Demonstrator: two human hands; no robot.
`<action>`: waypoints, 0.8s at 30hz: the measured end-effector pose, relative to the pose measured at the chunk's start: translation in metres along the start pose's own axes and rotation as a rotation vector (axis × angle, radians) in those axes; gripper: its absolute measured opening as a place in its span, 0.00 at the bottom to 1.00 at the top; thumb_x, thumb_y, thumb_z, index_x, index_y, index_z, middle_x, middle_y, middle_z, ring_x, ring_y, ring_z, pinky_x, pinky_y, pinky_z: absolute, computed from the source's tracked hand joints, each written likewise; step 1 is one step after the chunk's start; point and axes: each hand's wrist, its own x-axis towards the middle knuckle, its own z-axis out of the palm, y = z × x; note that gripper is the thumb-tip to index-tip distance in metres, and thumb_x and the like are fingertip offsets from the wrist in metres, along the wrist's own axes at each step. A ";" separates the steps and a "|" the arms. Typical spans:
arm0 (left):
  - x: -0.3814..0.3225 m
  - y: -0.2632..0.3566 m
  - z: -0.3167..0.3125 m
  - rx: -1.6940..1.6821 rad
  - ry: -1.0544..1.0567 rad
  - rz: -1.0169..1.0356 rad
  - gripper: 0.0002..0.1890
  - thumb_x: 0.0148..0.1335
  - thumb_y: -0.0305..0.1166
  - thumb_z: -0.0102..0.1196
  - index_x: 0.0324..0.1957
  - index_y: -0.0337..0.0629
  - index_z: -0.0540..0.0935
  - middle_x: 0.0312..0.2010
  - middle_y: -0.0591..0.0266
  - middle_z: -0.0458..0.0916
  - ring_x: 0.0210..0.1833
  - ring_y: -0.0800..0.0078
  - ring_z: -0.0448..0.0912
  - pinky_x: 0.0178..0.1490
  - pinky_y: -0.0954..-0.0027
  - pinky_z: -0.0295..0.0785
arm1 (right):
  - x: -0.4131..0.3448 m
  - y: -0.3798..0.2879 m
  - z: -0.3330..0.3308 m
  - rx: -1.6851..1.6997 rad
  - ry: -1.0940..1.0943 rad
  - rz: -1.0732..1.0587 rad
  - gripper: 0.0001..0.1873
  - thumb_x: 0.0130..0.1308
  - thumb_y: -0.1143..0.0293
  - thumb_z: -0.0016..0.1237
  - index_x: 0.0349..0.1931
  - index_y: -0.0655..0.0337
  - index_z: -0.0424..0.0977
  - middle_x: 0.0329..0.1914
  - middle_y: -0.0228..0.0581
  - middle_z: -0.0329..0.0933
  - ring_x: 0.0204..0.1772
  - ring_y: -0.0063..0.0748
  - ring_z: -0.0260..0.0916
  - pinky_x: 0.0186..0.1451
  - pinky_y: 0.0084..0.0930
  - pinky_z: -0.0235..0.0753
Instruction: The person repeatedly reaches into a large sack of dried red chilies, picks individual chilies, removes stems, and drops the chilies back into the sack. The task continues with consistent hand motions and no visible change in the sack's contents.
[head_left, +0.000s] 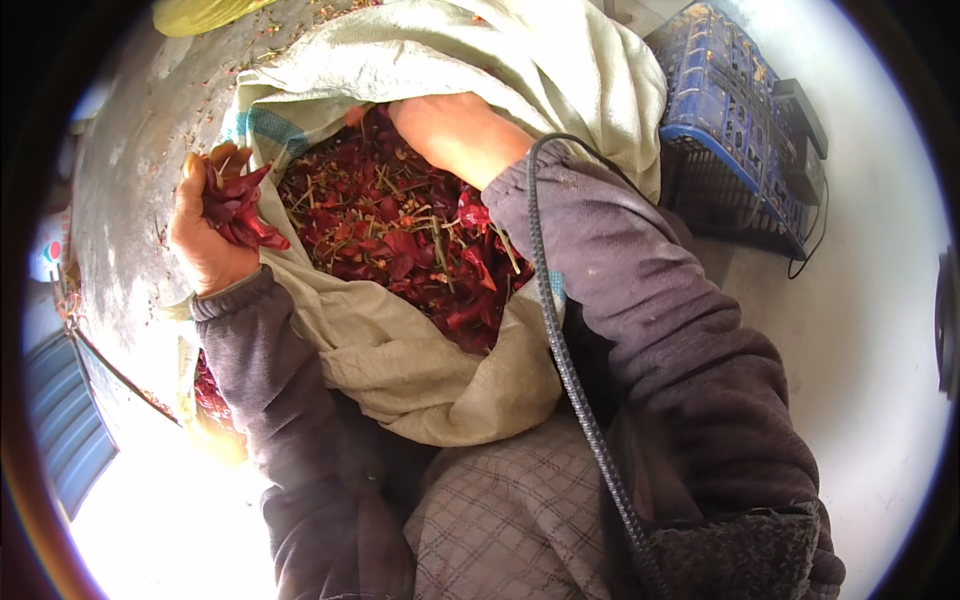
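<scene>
A woven plastic sack (420, 375) with its mouth spread wide stands in front of me. Inside it lie dried red chilli pods (450, 300), mixed with stem bits and seeds. My left hand (206, 240) is beyond the sack's left rim, its fingers curled around a bunch of red chilli pods (238, 202). My right hand (435, 127) reaches into the sack at the far side, against the folded-over cloth. Its fingers are mostly hidden among the pods and under the fold, so what they hold is unclear.
To the right stands a blue plastic crate (709, 82) with a black device (806, 142) on its side. A braided cord (555, 330) hangs across my right sleeve. Stem bits litter the concrete floor (135, 172). More red pods (208, 390) show beside my left sleeve.
</scene>
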 end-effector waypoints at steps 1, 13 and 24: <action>0.001 0.005 0.001 0.049 0.028 -0.023 0.14 0.71 0.37 0.54 0.44 0.32 0.79 0.43 0.49 0.84 0.41 0.62 0.83 0.43 0.66 0.77 | 0.000 0.001 0.002 -0.043 0.015 0.023 0.10 0.63 0.76 0.49 0.43 0.66 0.80 0.42 0.52 0.83 0.47 0.54 0.82 0.49 0.43 0.83; 0.001 0.008 0.002 0.538 -0.093 -0.046 0.11 0.64 0.25 0.62 0.48 0.34 0.84 0.27 0.64 0.80 0.27 0.80 0.76 0.31 0.80 0.70 | 0.030 -0.013 -0.018 1.201 -0.048 0.117 0.14 0.60 0.73 0.59 0.46 0.67 0.81 0.33 0.42 0.85 0.33 0.29 0.83 0.34 0.27 0.80; -0.014 -0.007 0.020 0.736 -0.358 -0.191 0.20 0.65 0.29 0.64 0.58 0.33 0.80 0.35 0.68 0.82 0.32 0.83 0.74 0.39 0.81 0.70 | 0.028 -0.031 -0.027 1.383 -0.071 0.181 0.16 0.61 0.68 0.62 0.47 0.67 0.80 0.27 0.34 0.81 0.25 0.20 0.72 0.28 0.19 0.70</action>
